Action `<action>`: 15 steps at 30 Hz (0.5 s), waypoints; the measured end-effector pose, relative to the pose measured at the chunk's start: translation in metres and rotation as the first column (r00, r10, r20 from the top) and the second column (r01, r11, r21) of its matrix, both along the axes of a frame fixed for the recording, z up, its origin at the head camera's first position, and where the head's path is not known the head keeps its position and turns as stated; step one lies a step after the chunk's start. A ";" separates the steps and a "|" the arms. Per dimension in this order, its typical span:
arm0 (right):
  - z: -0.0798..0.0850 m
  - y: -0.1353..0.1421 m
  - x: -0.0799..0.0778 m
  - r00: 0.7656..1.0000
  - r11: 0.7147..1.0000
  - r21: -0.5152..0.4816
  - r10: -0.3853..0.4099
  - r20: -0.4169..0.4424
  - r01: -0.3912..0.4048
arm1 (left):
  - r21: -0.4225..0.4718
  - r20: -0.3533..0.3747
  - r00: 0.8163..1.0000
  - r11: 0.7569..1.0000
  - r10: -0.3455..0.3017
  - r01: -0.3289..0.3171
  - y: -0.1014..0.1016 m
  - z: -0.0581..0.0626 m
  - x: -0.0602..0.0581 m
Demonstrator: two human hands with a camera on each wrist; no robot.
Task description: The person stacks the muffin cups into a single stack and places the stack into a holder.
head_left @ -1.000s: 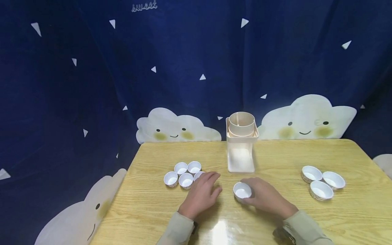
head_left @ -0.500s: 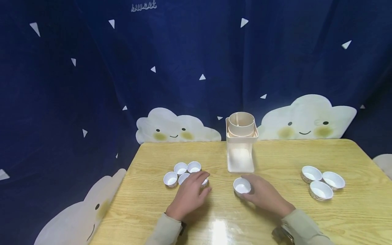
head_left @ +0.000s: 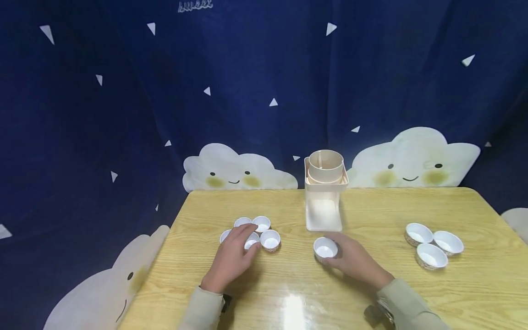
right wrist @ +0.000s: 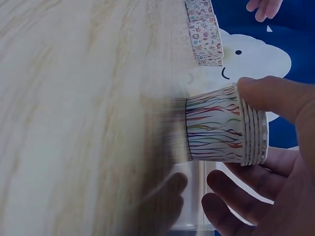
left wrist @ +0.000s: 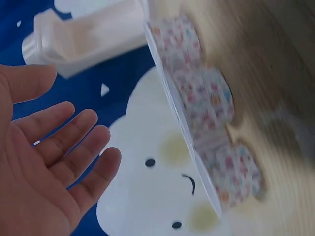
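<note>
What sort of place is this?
Perhaps an indoor play or filming corner, though I can't be sure: a navy curtain with smiling clouds hangs behind a wood-grain table, where small paper cups stand.

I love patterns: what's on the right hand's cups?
Wavy multicoloured lines on white cups, clearest in the right wrist view.

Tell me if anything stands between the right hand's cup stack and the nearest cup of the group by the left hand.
Nothing visible does: in the head view, only tabletop shows between the cup stack in the right hand and the nearest cup. The left hand partly hides other cups, farther left.
</note>
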State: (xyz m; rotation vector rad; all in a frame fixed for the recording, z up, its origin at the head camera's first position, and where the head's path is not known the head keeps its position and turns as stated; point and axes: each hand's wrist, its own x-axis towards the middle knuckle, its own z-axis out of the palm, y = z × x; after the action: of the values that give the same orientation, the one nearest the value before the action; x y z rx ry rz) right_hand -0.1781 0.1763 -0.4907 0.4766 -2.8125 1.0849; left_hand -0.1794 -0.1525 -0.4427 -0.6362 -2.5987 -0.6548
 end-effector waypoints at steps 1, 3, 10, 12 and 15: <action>0.000 0.000 0.000 1.000 1.000 -0.002 -0.004 0.004 0.004 | 0.007 0.010 1.000 1.000 0.013 -0.013 -0.004 0.001 -0.001; -0.001 0.001 0.001 1.000 1.000 -0.005 -0.010 0.012 0.010 | 0.016 0.027 0.999 0.999 0.042 -0.042 -0.012 0.003 -0.003; 0.000 0.001 0.001 1.000 0.999 -0.035 0.005 0.026 -0.004 | 0.035 0.047 0.989 0.989 0.142 -0.144 -0.045 0.004 -0.014; 0.001 0.001 0.001 1.000 0.999 -0.034 0.007 0.027 -0.006 | 0.029 0.076 0.983 0.985 0.165 -0.168 -0.053 0.004 -0.018; 0.001 0.001 0.000 1.000 0.999 -0.033 0.007 0.030 -0.006 | 0.010 0.123 0.974 0.981 0.192 -0.194 -0.062 0.002 -0.025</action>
State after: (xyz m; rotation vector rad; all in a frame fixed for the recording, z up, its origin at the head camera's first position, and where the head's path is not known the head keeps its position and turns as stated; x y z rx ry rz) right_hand -0.1777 0.1775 -0.4892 0.4705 -2.8157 1.1476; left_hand -0.2040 -0.2149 -0.4409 -0.3398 -2.7166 -0.6762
